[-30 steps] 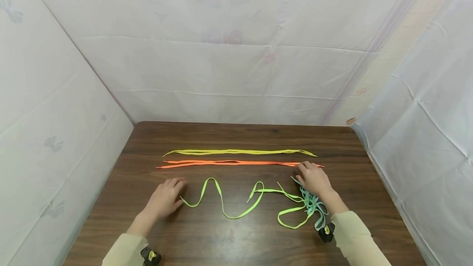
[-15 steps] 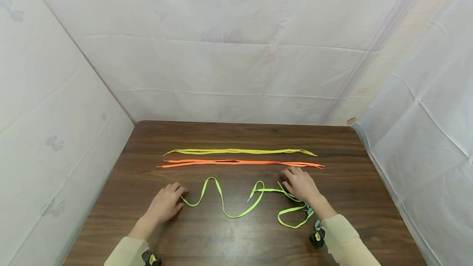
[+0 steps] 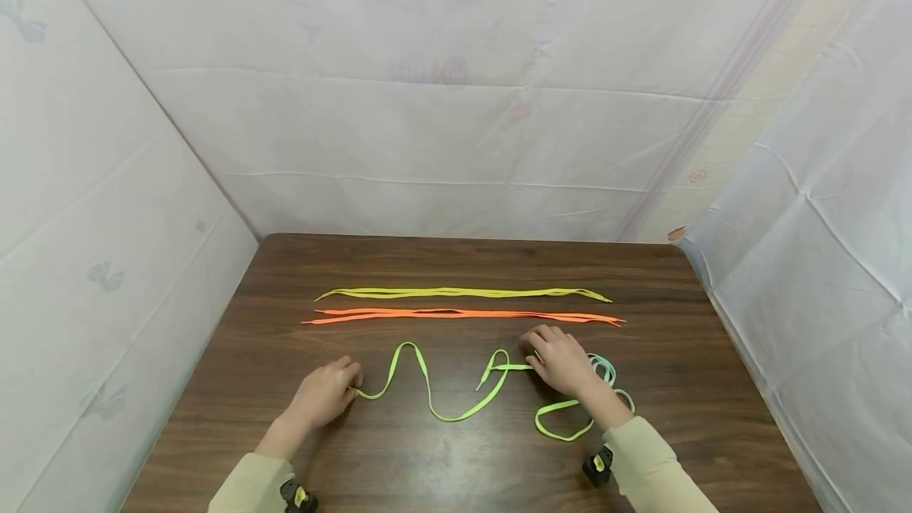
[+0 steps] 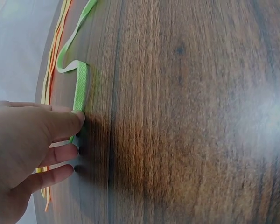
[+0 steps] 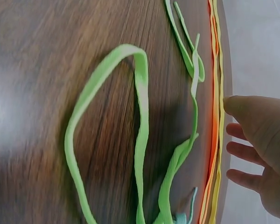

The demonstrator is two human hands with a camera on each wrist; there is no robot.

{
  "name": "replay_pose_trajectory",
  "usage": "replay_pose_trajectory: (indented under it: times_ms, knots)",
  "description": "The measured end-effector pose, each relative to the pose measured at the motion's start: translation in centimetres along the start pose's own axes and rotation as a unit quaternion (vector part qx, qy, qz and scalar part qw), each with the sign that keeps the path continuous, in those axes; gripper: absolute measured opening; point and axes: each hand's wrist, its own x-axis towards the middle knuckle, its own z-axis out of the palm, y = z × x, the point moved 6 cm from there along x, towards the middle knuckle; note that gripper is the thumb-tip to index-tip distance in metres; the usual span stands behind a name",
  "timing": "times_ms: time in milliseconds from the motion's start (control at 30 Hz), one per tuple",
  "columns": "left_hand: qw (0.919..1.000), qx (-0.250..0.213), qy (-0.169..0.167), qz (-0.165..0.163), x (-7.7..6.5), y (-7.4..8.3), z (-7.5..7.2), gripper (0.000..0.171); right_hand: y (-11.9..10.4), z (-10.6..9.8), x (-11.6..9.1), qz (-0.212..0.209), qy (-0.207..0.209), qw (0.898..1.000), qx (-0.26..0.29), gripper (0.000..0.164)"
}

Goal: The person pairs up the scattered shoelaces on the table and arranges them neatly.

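Note:
A lime-green shoelace (image 3: 456,419) winds across the table in loose curves. My left hand (image 3: 326,393) pinches its left end; in the left wrist view the flat lace (image 4: 80,86) comes out between thumb and forefinger, the other fingers spread. My right hand (image 3: 559,359) is over the lace's right part, fingers apart and nothing between them. In the right wrist view, a big loop of the green lace (image 5: 142,116) lies beside that hand (image 5: 261,140). A teal shoelace bundle (image 3: 604,369) shows partly from behind the right hand and wrist.
Farther back, an orange shoelace (image 3: 456,313) lies stretched out straight from left to right. Parallel behind it runs a yellow one (image 3: 456,292). The brown wooden table (image 3: 456,260) meets white sheets at its back and sides.
My right hand has moved left from over the teal bundle to above the green lace. The left hand has shifted slightly at the lace's end. The orange and yellow laces have stayed put.

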Motion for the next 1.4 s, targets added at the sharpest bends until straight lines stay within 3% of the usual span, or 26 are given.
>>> replay_pose_trajectory:
  times_ms: [200,367,600,933,1400]
  knots:
    - [1.0,0.004,-0.005,-0.003,-0.1,-0.1,0.2,0.023,-1.4,0.3,0.6,-0.029,0.016,0.999,-0.001,0.029]
    - [0.9998,0.012,0.016,0.004,-0.3,-0.1,-0.1,0.025,-2.8,0.8,1.1,-0.059,0.027,0.998,-0.013,0.03]
    - [0.9978,0.023,0.059,0.021,-0.5,0.0,-1.0,0.029,-4.3,1.7,1.4,-0.077,0.004,0.997,-0.002,0.035]
    - [0.9957,0.024,0.086,0.025,-0.6,-0.7,-2.1,0.029,-5.9,2.7,1.4,-0.109,-0.009,0.994,-0.027,0.03]
    - [0.9939,0.022,0.106,0.024,-0.7,-1.3,-2.4,0.023,-6.4,4.0,2.3,-0.105,-0.021,0.992,-0.06,0.015]
